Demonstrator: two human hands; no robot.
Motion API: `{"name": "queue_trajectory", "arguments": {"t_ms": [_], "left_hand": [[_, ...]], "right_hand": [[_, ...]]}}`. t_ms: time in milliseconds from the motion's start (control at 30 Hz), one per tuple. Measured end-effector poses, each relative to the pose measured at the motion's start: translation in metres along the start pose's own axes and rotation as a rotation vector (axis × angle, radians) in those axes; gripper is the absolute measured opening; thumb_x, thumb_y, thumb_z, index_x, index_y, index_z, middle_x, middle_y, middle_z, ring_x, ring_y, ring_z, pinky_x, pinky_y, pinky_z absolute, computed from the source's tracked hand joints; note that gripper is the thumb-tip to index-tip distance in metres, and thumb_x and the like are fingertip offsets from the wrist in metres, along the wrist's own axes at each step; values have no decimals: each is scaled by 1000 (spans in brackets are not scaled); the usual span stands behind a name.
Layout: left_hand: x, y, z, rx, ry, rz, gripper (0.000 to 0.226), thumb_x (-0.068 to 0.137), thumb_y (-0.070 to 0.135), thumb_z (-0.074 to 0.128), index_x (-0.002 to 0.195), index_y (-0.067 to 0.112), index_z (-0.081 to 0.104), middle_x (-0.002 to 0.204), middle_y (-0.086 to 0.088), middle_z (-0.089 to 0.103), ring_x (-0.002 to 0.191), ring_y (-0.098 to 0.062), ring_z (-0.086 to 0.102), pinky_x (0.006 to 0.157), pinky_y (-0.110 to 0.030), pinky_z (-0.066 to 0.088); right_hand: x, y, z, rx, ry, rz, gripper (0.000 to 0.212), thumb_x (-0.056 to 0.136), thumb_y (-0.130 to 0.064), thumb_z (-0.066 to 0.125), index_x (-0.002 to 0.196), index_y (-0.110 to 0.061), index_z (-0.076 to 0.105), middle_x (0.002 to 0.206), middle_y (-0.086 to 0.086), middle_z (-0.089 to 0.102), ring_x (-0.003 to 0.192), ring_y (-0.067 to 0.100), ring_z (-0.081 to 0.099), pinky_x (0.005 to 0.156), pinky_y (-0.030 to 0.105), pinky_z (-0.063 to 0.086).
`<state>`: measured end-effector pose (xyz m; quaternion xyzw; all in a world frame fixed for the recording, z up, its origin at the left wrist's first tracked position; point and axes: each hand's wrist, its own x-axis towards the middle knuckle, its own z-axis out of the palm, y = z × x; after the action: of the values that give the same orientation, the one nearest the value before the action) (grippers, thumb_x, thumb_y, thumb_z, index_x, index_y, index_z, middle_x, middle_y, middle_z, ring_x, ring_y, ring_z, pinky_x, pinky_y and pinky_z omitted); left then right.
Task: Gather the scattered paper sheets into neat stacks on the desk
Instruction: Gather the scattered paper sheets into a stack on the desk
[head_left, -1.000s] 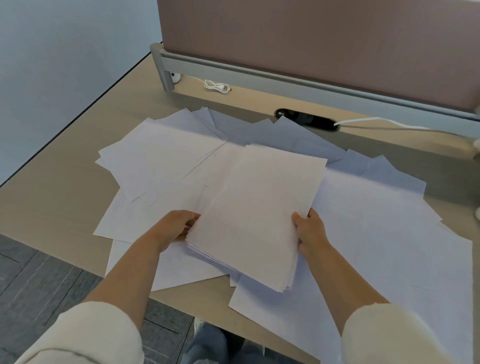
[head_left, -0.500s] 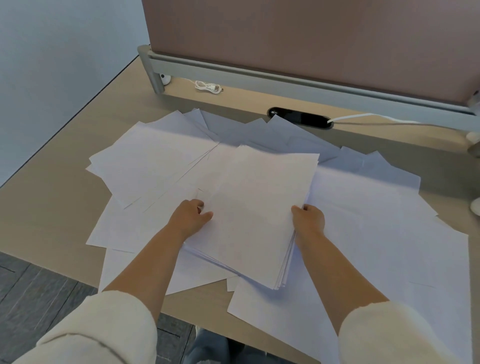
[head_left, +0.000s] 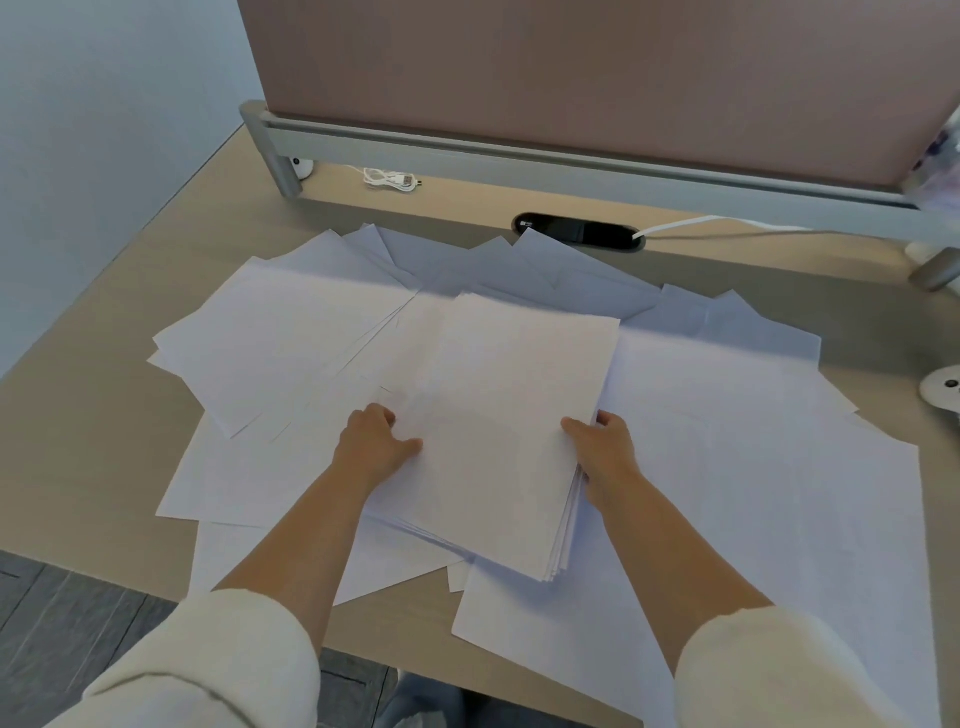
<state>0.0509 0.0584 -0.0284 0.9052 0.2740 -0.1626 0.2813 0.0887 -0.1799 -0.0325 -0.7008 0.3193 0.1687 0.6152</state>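
Beige desk (head_left: 104, 415), pink partition (head_left: 571, 67), grey floor (head_left: 67, 618)

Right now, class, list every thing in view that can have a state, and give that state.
gathered stack, held at both side edges, near edges slightly fanned.
left hand, grips the stack's left edge, thumb on top.
right hand, grips the stack's right edge, thumb on top.
loose sheets, scattered, overlapping across the desk.
white cable, coiled, lying by the partition post.
cable port, a white cord runs out of it.
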Motion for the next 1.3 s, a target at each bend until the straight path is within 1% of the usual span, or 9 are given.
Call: {"name": "queue_trajectory", "arguments": {"t_ms": [233,467,600,767,900,967,1067,1167,1300], "left_hand": [[2,-1,0,-99,-28,-31,59,82,38,67,126,6,46,127,-13,47,112,-29,53,90,-34,42],[-9,11,-5,-256,86,69,66,85,42,62,137,8,40,131,-9,50,117,-25,51,94,-33,42],[-31,35,-8,-627,-245,113,39,90,39,57,122,18,51,118,-2,60,96,-15,60,69,-23,46],[-54,46,19,-698,-420,195,41,89,19,62,126,16,43,119,-8,61,103,-25,63,85,-38,54],[-70,50,41,-679,-471,252,41,91,14,58,127,20,39,116,-3,60,101,-23,63,88,-38,53],[-74,52,50,-640,-491,261,42,92,15,57,129,20,38,117,-3,60,101,-22,63,88,-38,53],[-79,58,64,-504,-415,285,43,91,18,59,131,15,41,118,-3,59,104,-24,60,91,-38,50],[-82,65,74,-255,-218,289,37,90,22,60,121,7,48,108,-1,55,95,-20,52,80,-28,40],[-80,63,79,-67,-59,246,29,86,28,61,103,5,58,103,-7,56,97,-28,56,75,-31,43]], "right_hand": [[-9,5,3,-105,-53,-161,41,90,-9,49,130,-15,38,106,3,56,92,24,56,86,40,50],[-20,3,-30,213,-299,-83,39,93,5,48,124,-16,41,107,10,60,89,28,62,76,40,54],[-27,9,-64,236,-453,-8,35,91,9,44,120,-10,48,102,11,64,84,26,63,61,31,58],[-34,19,-97,152,-303,25,33,77,-22,63,108,-11,57,89,6,66,75,24,64,61,31,53],[-32,37,-114,7,-121,37,31,90,-40,57,111,-18,54,104,3,65,94,25,65,77,37,55],[-31,47,-122,-45,-1,0,31,91,-35,56,114,-14,53,107,4,63,97,26,63,86,39,53],[-36,55,-128,-174,144,-73,8,89,-20,55,88,-12,54,78,3,56,73,23,55,69,36,47],[-38,57,-127,-259,215,-131,28,85,-10,53,61,-16,39,61,1,44,54,18,41,53,28,35],[-41,51,-125,-198,230,-152,11,84,-6,53,76,-13,55,70,-1,56,63,20,53,57,27,43]]}}
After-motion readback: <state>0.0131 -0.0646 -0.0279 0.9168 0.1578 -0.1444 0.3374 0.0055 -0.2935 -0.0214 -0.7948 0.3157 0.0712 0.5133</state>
